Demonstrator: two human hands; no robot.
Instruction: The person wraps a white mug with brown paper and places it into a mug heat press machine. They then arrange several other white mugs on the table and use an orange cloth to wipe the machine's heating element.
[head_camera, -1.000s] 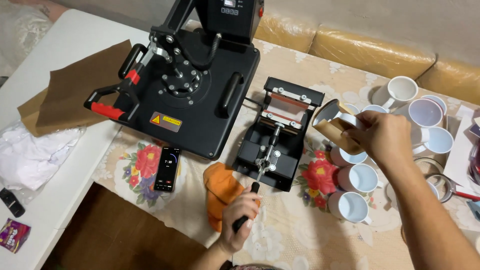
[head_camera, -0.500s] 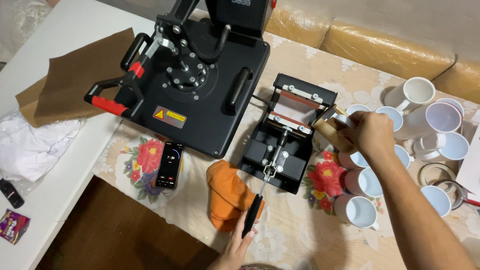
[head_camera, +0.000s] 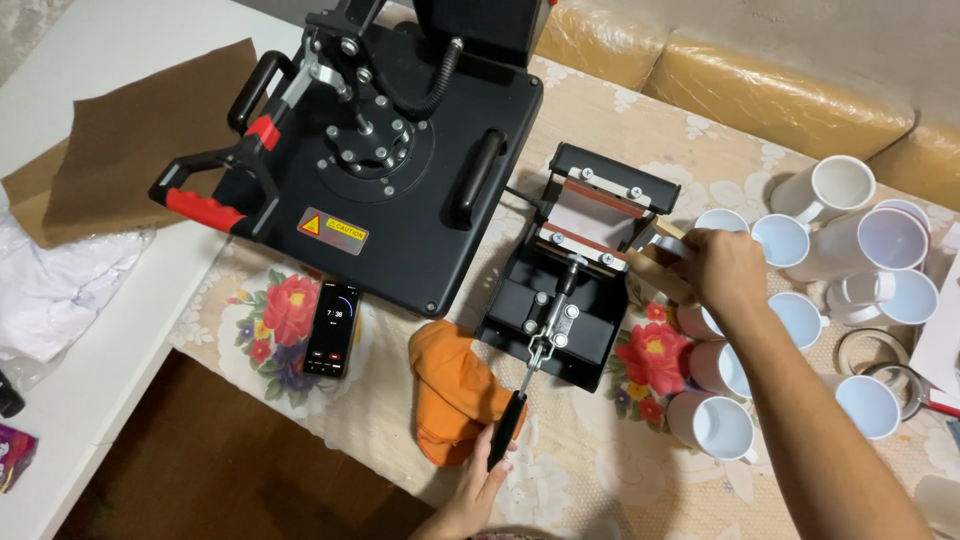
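Observation:
A small black mug press (head_camera: 575, 295) stands on the flowered tablecloth, its heating band (head_camera: 590, 222) open at the far end. My left hand (head_camera: 478, 488) grips the black handle of its lever (head_camera: 508, 430) near the table's front edge. My right hand (head_camera: 725, 270) holds a mug wrapped in brown paper (head_camera: 660, 272) at the right side of the press, touching the band's opening. An orange cloth (head_camera: 455, 385) lies just left of the lever.
A large black flat heat press (head_camera: 390, 150) with red grips fills the middle back. A phone (head_camera: 331, 328) lies in front of it. Several white mugs (head_camera: 800, 320) crowd the right side, tape rolls (head_camera: 880, 360) beside them. Brown paper (head_camera: 120, 150) and white cloth (head_camera: 50, 285) lie left.
My right hand has carried the wrapped mug leftward and down to the mug press opening. My left hand has stayed on the lever handle. The camera view has shifted.

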